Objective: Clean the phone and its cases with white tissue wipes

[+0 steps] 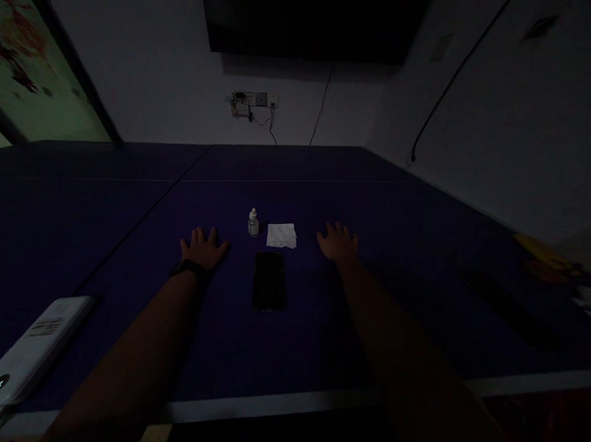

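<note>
Palm down on the dark blue table [297, 354], my left hand [203, 249] has its fingers spread and holds nothing. A dark band circles that wrist. My right hand [339, 244] also lies flat with fingers apart, to the right of a folded white tissue [281, 235]. Between the hands, a small clear bottle with a white cap [253, 224] stands upright just left of the tissue. Nearer to me lies a phone [270, 281] with a dark screen. Neither hand touches these things.
A white power bank [32, 351] with a lit display and a cable lies at the left front edge. A dark flat object [510, 307] and a yellow item [544, 253] are on the right. Wall sockets [255, 100] and a large screen [312, 22] are behind the table.
</note>
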Tool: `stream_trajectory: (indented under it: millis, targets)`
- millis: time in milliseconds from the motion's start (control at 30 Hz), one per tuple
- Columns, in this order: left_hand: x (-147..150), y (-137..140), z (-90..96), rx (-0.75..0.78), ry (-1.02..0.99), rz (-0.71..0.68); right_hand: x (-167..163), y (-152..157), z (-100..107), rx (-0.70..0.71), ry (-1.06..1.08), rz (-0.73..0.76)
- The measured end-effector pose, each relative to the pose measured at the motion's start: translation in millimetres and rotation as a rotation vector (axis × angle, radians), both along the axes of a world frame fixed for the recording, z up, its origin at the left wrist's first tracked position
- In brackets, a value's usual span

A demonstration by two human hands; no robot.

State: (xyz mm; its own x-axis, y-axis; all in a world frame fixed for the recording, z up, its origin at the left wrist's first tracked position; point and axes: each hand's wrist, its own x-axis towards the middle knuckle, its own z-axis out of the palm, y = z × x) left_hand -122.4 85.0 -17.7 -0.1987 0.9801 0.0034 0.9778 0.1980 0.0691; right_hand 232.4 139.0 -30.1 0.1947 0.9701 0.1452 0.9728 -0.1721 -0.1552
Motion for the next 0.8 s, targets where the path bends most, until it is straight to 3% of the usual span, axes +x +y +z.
stream_trajectory:
  millis: [333,800]
  targets:
    - [-0.8,0.7,-2.2,0.002,-0.015,0.003,3.0,2.3,-3.5,-0.023,0.004,0.003]
    - [-9.4,-0.1,-12.6,0.066,0.012,-0.062,7.7,0.7,-3.7,0.112,0.029,0.020]
